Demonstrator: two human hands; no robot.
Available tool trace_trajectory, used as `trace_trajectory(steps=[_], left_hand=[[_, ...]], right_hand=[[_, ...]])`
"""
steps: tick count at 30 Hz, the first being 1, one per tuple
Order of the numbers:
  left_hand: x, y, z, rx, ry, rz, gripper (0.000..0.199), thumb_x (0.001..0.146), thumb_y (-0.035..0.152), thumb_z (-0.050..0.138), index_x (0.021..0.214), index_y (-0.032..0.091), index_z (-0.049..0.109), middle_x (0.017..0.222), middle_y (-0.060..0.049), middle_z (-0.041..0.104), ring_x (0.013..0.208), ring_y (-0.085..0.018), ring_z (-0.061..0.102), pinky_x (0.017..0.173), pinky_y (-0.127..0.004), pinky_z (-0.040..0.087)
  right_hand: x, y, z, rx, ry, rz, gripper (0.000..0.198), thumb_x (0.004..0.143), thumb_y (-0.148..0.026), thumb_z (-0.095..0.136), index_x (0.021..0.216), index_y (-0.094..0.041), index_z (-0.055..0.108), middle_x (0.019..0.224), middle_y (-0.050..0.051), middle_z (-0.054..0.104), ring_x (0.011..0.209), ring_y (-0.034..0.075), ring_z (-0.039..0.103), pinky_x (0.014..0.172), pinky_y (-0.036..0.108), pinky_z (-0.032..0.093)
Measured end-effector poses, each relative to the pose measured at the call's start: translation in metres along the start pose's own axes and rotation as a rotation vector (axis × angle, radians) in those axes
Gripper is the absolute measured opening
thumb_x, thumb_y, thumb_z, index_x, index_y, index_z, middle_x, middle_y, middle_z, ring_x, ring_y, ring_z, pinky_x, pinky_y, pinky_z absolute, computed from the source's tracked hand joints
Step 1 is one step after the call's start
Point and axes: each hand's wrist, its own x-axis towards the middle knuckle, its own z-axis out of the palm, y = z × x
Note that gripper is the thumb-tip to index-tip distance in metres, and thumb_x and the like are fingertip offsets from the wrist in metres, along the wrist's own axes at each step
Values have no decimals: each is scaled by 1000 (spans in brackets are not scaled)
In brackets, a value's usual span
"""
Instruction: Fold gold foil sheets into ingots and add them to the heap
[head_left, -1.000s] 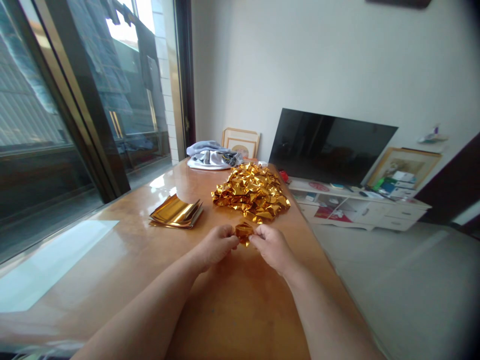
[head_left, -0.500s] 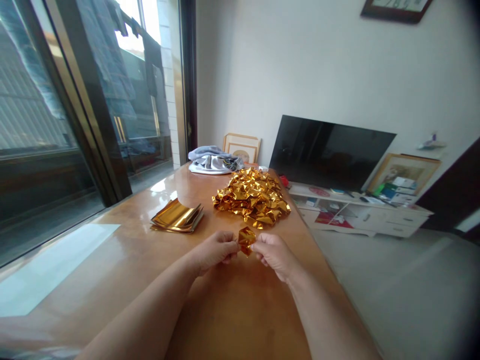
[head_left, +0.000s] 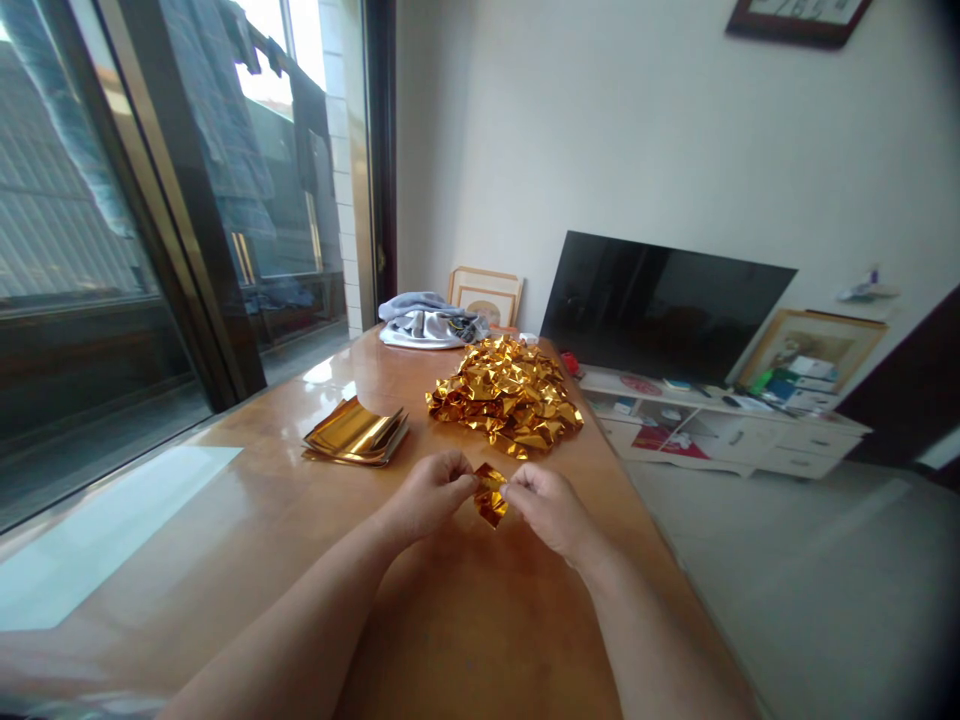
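Observation:
Between my two hands is a small folded piece of gold foil paper [head_left: 491, 497], held just above the table. My left hand [head_left: 439, 490] pinches its left edge between thumb and fingers. On the opposite side, my right hand [head_left: 546, 503] grips the right edge the same way. Beyond them lies a heap of folded gold foil pieces [head_left: 510, 395], shiny and crumpled-looking. To the left of the heap sits a stack of flat gold foil sheets [head_left: 356, 432], slightly curled at the edges.
The glossy wooden table [head_left: 480, 630] runs away from me. Folded cloths [head_left: 424, 318] lie at its far end. A pale sheet [head_left: 120, 530] is on the left. Past the right edge stand a white cabinet [head_left: 750, 440] and a dark television [head_left: 667, 305].
The foil piece has tilted, and its lower point now reaches further down between my hands. Both hands keep their pinch and have barely shifted.

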Motion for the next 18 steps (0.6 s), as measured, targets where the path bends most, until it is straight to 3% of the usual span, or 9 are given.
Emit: trace_trajectory(steps=[3, 11, 18], left_hand=[[-1, 0, 1, 54, -8, 31, 17, 78, 31, 61, 70, 16, 62, 66, 1, 58, 63, -14, 50, 56, -24, 34], [-2, -1, 2, 157, -49, 81, 16, 80, 24, 54, 70, 17, 64, 66, 0, 61, 63, -14, 50, 59, -25, 33], [-3, -4, 3, 231, -39, 167, 19, 86, 26, 51, 72, 18, 60, 69, -1, 62, 65, -15, 52, 59, -25, 32]], right_hand=[[1, -3, -1, -23, 67, -67, 13, 80, -29, 60, 72, -20, 58, 66, -3, 57, 62, 13, 51, 57, 24, 38], [-1, 0, -3, -234, 78, -239, 13, 83, -23, 56, 71, -21, 61, 67, -1, 64, 61, 15, 53, 57, 25, 35], [-2, -2, -7, -290, 106, -276, 16, 82, -22, 56, 67, -21, 59, 64, -1, 63, 60, 15, 54, 57, 25, 34]])
